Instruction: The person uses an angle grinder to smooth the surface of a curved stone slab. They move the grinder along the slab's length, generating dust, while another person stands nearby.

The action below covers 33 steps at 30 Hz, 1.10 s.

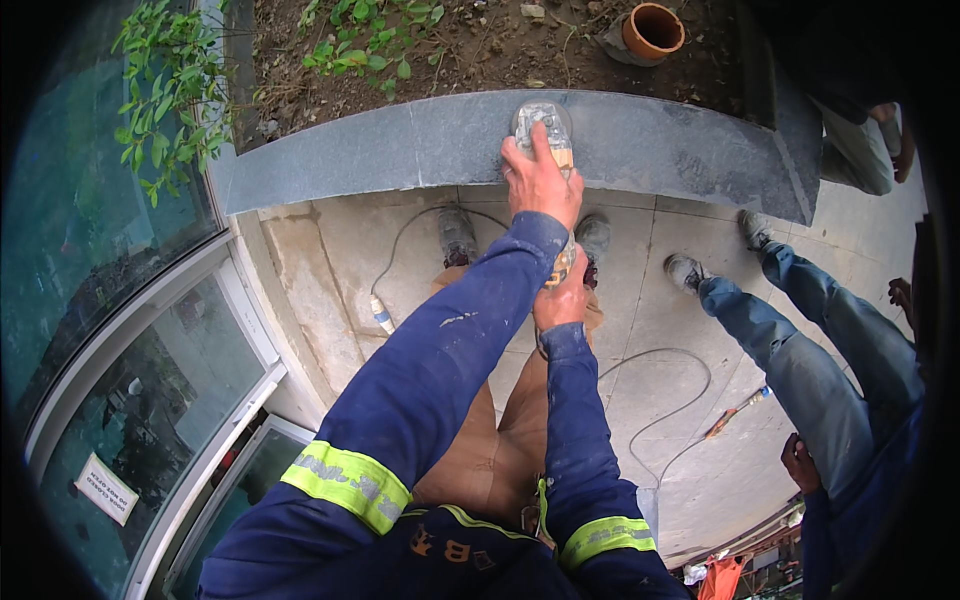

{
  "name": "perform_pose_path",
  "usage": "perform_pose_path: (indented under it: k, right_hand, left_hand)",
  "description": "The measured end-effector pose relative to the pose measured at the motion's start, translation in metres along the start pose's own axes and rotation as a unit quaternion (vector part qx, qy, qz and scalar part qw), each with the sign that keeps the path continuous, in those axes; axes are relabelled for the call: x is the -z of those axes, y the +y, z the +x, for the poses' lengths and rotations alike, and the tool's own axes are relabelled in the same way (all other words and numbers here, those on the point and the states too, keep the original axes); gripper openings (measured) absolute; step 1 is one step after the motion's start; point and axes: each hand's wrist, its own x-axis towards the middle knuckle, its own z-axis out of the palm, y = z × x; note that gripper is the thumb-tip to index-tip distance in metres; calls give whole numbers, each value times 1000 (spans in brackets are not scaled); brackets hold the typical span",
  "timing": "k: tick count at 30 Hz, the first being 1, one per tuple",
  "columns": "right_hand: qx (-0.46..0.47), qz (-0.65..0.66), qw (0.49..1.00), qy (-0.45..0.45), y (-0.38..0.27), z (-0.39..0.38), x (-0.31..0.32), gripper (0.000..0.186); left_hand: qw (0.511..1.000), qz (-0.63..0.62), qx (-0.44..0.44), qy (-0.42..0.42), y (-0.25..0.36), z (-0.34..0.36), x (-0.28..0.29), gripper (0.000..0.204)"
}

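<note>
A dusty angle grinder (562,160) with a grey head and orange-yellow body rests its head on the grey stone ledge (360,155). My left hand (543,188) is wrapped over the front of the grinder, close to the disc end. Nearer to me, my right hand (563,298) grips the rear of its body. The disc's underside is hidden against the stone. Both sleeves are dark blue with yellow reflective bands.
Behind the ledge is a soil bed with green plants (365,45) and a terracotta pot (653,32). Cables with a plug connector (382,315) lie on the tiled floor (640,260). A person in jeans (800,330) stands at right; another person is farther back. Glass panels (150,420) line the left.
</note>
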Motion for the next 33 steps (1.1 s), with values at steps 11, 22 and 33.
perform_pose_path:
  k: [11, 22, 33]
  right_hand:
    - [-43, -11, 997, -70, -16, -6, -6, 82]
    - [12, -10, 1000, -5, 8, -4, 0, 85]
    - [-34, -12, 998, -56, 14, -32, -3, 85]
  left_hand:
    - [999, 4, 35, 13, -25, 3, 10, 85]
    - [1000, -15, 12, -15, -1, -7, 2, 83]
    - [999, -4, 37, 1, -31, -29, 6, 84]
